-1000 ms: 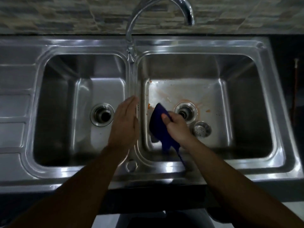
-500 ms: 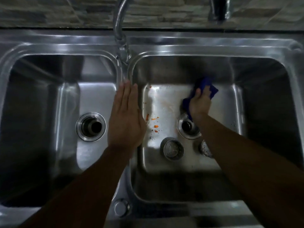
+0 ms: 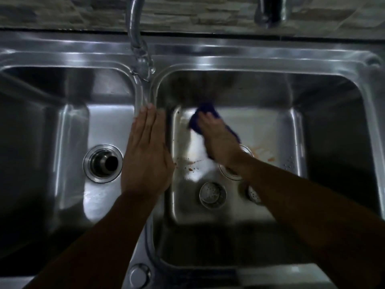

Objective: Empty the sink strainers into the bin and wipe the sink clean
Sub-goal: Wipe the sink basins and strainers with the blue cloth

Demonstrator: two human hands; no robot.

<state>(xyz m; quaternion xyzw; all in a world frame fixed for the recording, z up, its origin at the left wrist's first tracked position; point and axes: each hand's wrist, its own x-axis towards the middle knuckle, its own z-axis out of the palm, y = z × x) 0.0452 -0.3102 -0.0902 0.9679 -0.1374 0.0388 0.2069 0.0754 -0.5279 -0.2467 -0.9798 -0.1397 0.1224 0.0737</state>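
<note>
A double stainless sink [image 3: 208, 57] fills the view. My right hand [image 3: 218, 138] presses a dark blue cloth [image 3: 205, 113] flat on the floor of the right basin, near its back left corner. Orange smears [image 3: 264, 153] and specks [image 3: 189, 167] mark that floor. Two metal strainers lie loose in the right basin: one [image 3: 212, 195] in front of the drain, another [image 3: 253, 193] partly hidden under my right forearm. My left hand [image 3: 145, 155] rests flat, fingers together, on the divider between the basins, holding nothing.
The left basin's open drain [image 3: 103, 162] has no strainer in it. The tap's neck [image 3: 137, 38] rises from the divider at the back. A round plug [image 3: 138, 275] sits on the front rim. A stone-tiled wall [image 3: 208, 15] runs behind.
My right hand has swept the blue cloth from the back middle of the right basin leftward to its back left corner. The view has moved closer. My left hand stays on the divider.
</note>
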